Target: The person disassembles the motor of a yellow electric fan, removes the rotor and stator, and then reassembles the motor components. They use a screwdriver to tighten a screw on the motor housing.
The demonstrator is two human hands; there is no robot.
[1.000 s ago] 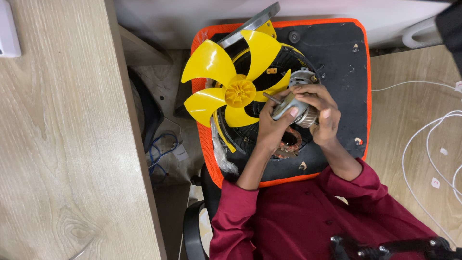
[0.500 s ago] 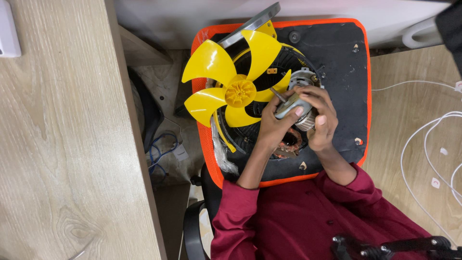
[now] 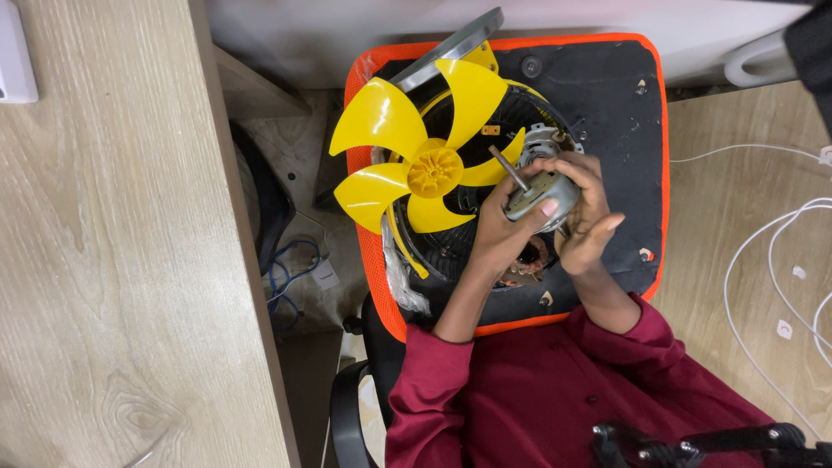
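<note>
Motor [image 3: 542, 192], small and grey with a thin metal shaft sticking out, sits up between both hands, just above the black tray with an orange rim [image 3: 650, 113]. The left hand [image 3: 498, 230] is wrapped around the motor from below, with its thumb pressed on the side. The right hand [image 3: 588, 212] curls over the top of the motor and holds it too. Just beside the motor lies a yellow fan blade [image 3: 416, 156], resting on a black wire fan guard [image 3: 511, 108]. White cables [image 3: 771, 260] trail on the wooden table [image 3: 104, 260] to the right.
</note>
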